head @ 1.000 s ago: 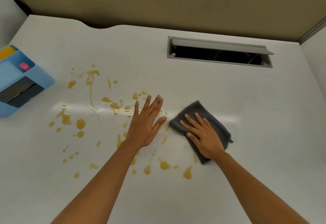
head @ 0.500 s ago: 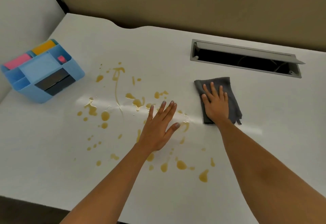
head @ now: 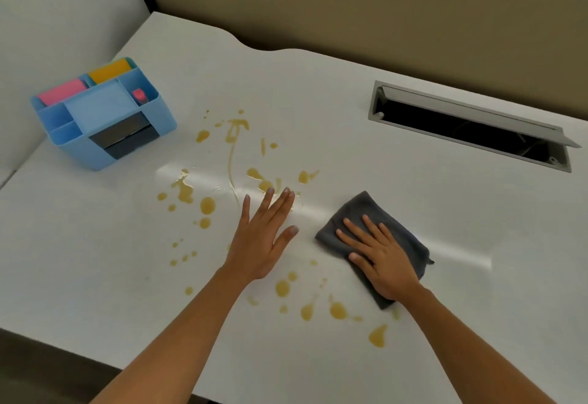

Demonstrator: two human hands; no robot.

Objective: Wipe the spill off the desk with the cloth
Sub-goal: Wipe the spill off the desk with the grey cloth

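A yellow-brown spill (head: 207, 205) lies in several drops and streaks across the middle of the white desk (head: 318, 111). A folded dark grey cloth (head: 366, 212) lies flat at the spill's right edge. My right hand (head: 380, 255) presses down on the cloth with the fingers spread, covering its middle. My left hand (head: 264, 238) rests flat on the desk just left of the cloth, fingers apart, with its fingertips among the drops. It holds nothing.
A blue desk organiser (head: 101, 114) with pink and yellow items stands at the far left. A grey cable hatch (head: 471, 123) with its lid raised is sunk into the desk at the back right. The desk's front edge runs below my forearms.
My right hand has slid the cloth from near the hatch back towards me and leftwards, up to the spill. The left hand stays flat in place. My view has shifted.
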